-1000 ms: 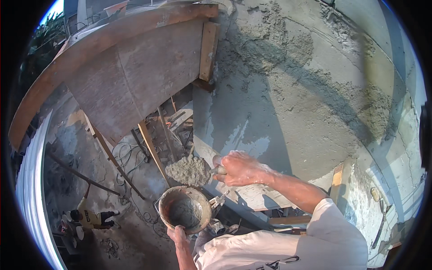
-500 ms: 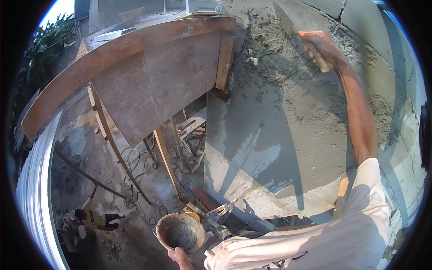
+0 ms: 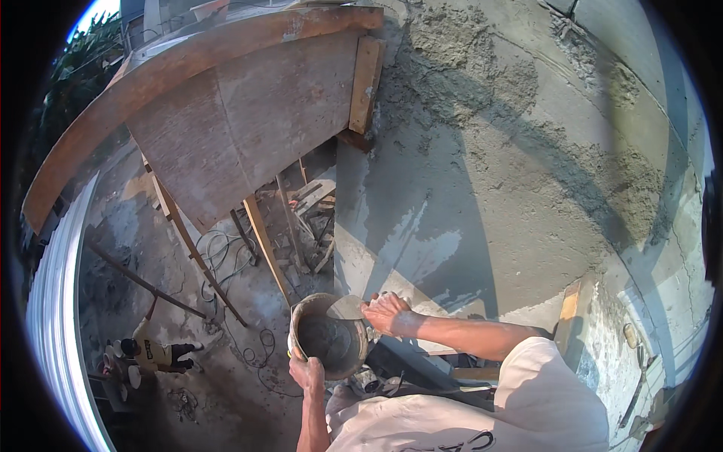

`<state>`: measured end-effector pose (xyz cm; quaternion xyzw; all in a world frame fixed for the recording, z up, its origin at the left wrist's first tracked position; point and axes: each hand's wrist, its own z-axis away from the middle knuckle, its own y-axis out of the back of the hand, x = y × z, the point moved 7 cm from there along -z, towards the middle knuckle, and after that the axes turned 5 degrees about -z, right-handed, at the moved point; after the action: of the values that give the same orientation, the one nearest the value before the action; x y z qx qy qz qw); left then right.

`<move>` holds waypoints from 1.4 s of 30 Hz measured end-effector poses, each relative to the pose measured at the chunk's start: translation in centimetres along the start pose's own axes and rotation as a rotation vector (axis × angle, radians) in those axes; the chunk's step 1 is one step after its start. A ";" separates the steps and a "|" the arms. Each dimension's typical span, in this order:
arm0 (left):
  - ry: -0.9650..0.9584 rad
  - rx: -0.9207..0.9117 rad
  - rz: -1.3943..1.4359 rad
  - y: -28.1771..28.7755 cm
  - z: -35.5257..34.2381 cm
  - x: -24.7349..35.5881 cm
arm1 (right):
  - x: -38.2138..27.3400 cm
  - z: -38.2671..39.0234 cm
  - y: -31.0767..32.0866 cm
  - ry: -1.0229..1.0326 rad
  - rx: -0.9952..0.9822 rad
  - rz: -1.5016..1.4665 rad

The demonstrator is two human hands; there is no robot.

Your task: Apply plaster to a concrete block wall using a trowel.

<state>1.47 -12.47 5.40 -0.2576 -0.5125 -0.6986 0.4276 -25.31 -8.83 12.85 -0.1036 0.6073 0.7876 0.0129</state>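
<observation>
My left hand (image 3: 307,374) grips the near rim of a round bucket (image 3: 357,360) crusted with grey mortar. Wet mortar (image 3: 327,339) lies in its bottom. My right hand (image 3: 386,313) is closed round the handle of a trowel (image 3: 346,307), whose blade reaches over the bucket's far right rim. The fingers hide most of the handle. Beyond the hands stands a wall (image 3: 542,226) with fresh grey plaster, smooth lower down and rough at the top (image 3: 452,75).
A wooden form panel (image 3: 279,105) with a curved edge board juts out at the left, propped by timber posts (image 3: 265,248). Far below, a person (image 3: 154,354) is beside several buckets. White corrugated sheeting (image 3: 64,316) runs along the left. A tool (image 3: 639,369) rests at right.
My right hand has come down from the upper wall to the bucket with the trowel. My left hand has raised the bucket a little, up and to the right.
</observation>
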 end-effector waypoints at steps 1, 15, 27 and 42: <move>-0.077 -0.017 0.025 -0.5 0.4 1.7 | -0.5 -0.7 -2.1 -0.047 0.043 0.051; 0.003 -0.230 0.497 -5.5 -2.8 -1.1 | 0.6 3.2 8.3 -0.375 -0.075 -0.505; 0.197 0.067 0.288 3.3 -1.2 -8.2 | -2.2 6.1 46.7 0.426 0.225 -1.071; 0.225 0.102 0.091 4.3 -2.4 -9.4 | 10.6 9.5 30.0 -0.661 0.121 -0.558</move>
<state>10.03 -12.05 -0.81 -0.1786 -0.4839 -0.6761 0.5261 -41.46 -8.66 41.89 -0.0051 0.5645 0.7076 0.4249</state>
